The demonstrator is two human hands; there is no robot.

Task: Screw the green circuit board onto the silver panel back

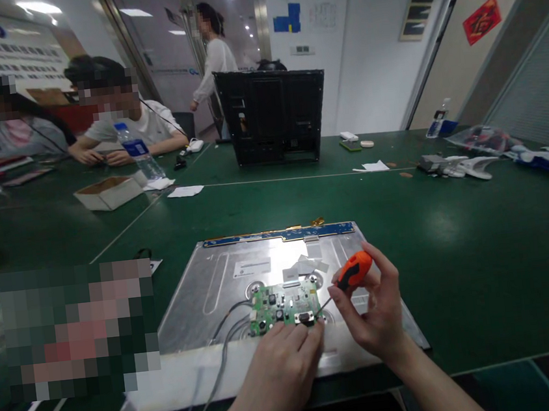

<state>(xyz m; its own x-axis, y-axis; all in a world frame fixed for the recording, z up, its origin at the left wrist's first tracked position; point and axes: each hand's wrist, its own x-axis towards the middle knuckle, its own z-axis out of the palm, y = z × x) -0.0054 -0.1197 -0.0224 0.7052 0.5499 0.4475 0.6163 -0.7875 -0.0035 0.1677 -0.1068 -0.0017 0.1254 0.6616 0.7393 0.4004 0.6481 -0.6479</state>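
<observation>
A flat metal-backed display panel [188, 312] lies face down on the green table in front of me. Near its middle sits a green circuit board [289, 299] with a metal-rimmed connector at its near edge. My left hand [288, 361] has its fingers curled against the board's near edge, around that connector; the fingertips are partly hidden. In my right hand [378, 312] is an orange and black screwdriver [356, 270], gripped by its handle between thumb and fingers. Its thin shaft slants down left to the board's right corner. Grey cables [227, 344] run from the board's left side over the panel's near edge.
Behind the panel stands a black monitor housing [275, 117]. A white box [109, 192] and a water bottle [138, 151] are at back left; plastic parts [457, 165] and a bag [483, 140] at right. Two people [133, 125] sit across at left, and another person [217, 58] stands behind.
</observation>
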